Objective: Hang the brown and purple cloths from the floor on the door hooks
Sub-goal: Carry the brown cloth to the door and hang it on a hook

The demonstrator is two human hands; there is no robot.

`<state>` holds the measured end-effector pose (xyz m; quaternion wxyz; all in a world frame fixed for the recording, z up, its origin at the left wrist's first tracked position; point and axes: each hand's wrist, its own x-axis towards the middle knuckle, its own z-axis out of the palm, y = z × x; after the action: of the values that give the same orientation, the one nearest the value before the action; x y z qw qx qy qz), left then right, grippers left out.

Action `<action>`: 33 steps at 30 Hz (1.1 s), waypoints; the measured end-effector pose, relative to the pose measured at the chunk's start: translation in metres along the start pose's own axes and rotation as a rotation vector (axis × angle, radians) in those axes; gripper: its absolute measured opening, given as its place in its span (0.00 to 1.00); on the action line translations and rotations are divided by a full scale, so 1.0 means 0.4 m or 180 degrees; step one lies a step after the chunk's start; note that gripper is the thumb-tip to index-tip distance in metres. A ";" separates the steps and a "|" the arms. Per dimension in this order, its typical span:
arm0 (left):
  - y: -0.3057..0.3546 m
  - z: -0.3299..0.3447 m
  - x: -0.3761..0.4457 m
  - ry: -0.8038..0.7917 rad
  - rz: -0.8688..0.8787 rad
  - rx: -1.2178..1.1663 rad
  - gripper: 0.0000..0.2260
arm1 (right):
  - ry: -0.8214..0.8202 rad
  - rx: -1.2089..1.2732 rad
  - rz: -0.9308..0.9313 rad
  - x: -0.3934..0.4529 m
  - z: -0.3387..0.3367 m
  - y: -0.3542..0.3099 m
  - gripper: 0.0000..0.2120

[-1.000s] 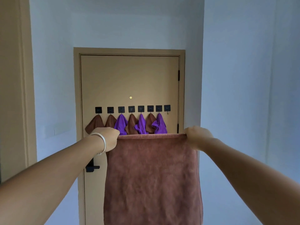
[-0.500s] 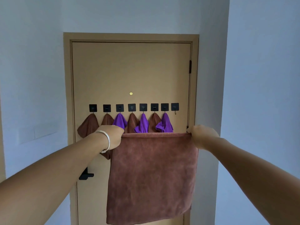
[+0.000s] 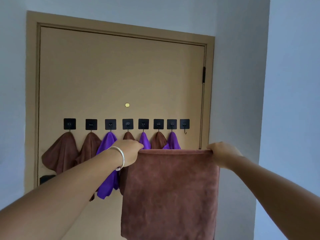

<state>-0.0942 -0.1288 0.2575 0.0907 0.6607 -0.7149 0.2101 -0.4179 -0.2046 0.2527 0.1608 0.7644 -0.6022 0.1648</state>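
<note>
The brown cloth hangs flat in the air in front of the door, held up by its top edge. The left hand has its fingers curled round the top left corner, and the right hand has its fingers curled round the top right corner, so both hands are closed on the cloth and pull the top edge straight. The cloth looks soft, floppy and light, and it looks a bit fuzzy, so it should not slip easily. It will not break, but it will sag and fold as soon as one corner is let go. A good place to hold it is a top corner or the middle of the top edge, so a small bunch can go over a hook. The empty hook is at about 1 o'clock from the cloth, at the far right of the row, and near the door's right edge and the frame. There is little room on that side, and the wall is at 3 o'clock. At 10 o'clock, seven cloths hang on the other hooks, with a purple cloth just left of the empty hook. The space above the cloth up to the empty hook looks open.
</note>
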 end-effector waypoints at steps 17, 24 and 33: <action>0.045 0.214 0.412 0.1283 0.1691 0.0124 0.29 | 0.0324 0.0309 0.0156 0.426 0.181 0.200 0.19; 0.112 0.264 0.567 0.1109 0.1772 0.0603 0.15 | 0.0540 0.0916 -0.0215 0.611 0.276 0.271 0.21; 0.144 0.298 0.753 0.0731 0.0231 0.0644 0.30 | 0.0804 0.0942 -0.0954 0.734 0.324 0.306 0.35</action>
<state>-0.1665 -0.4499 0.2631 0.0971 0.6118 -0.6984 0.3583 -0.4647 -0.5444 0.2734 0.1437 0.8338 -0.4265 0.3198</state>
